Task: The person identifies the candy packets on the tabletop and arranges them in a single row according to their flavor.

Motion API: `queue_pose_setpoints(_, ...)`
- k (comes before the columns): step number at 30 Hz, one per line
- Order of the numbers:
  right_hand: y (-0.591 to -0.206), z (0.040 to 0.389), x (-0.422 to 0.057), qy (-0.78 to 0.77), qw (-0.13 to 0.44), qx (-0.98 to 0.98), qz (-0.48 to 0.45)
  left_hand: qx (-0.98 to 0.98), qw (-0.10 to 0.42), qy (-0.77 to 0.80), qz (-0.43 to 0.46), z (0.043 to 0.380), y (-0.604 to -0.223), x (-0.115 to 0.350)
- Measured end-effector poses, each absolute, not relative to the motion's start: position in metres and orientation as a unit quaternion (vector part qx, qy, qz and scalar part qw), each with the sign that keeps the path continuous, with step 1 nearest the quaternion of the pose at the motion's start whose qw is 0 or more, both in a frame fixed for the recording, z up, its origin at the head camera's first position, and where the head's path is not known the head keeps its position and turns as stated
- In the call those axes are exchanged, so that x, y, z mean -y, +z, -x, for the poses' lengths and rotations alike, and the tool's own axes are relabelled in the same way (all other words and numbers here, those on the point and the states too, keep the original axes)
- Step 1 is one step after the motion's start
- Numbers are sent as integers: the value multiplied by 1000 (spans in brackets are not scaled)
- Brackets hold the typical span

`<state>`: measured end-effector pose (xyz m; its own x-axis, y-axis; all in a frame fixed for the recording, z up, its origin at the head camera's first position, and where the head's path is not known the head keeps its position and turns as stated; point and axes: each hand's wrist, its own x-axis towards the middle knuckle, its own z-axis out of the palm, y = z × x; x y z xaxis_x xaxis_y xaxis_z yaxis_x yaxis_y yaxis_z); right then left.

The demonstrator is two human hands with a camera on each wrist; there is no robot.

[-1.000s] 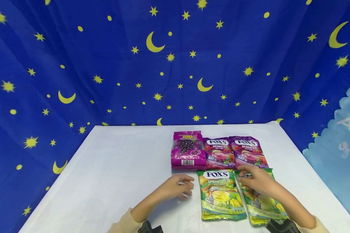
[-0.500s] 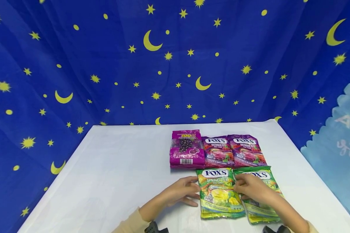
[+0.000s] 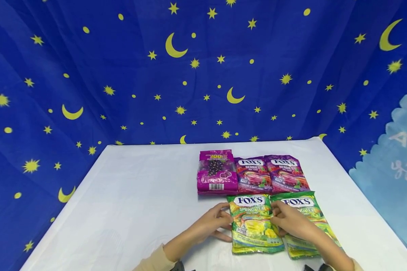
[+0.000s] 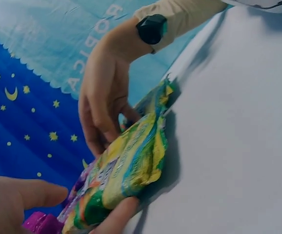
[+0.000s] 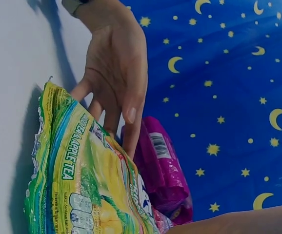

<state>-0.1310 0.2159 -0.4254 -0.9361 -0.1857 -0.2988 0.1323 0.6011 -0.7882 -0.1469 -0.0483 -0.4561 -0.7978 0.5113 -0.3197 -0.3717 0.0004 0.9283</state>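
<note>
Packet of Spring Tea candy (image 3: 256, 226) flanked from both sides

It lies face up on the white desk (image 3: 149, 188), its green-and-yellow front toward the head camera. The left hand (image 3: 213, 224) meets its left edge, fingers loosely extended and spread along the side, not curled round it. The right hand (image 3: 289, 220) reaches its right edge, gently bent, relaxed fingers against that side without a grip; this hand partly covers a second Spring Tea packet (image 3: 317, 218), which lies just to the right.

Behind this pair runs a row of three: a glossy purple bag (image 3: 220, 178) with a barcode and, beside it, the left Berries packet (image 3: 253, 177) and the right Berries packet (image 3: 288, 175). Both arms wear cream sleeves (image 3: 156, 259), and a dark device (image 4: 151, 29) sits at the right wrist. Beyond the desk hangs a blue backdrop (image 3: 139, 82) with yellow moons and stars; light-blue lettered cloth (image 3: 393, 169) borders it on the right.
</note>
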Motion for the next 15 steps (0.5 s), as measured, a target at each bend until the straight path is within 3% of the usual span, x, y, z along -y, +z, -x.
queue_pose_setpoints(6,-428,133,-219,-490,184,-852,1,-651,275,705,-52,143,-457,44)
queue_pose_setpoints(15,-431,130,-227,-562,222,-797,10,-654,267,705,-62,140,-456,47)
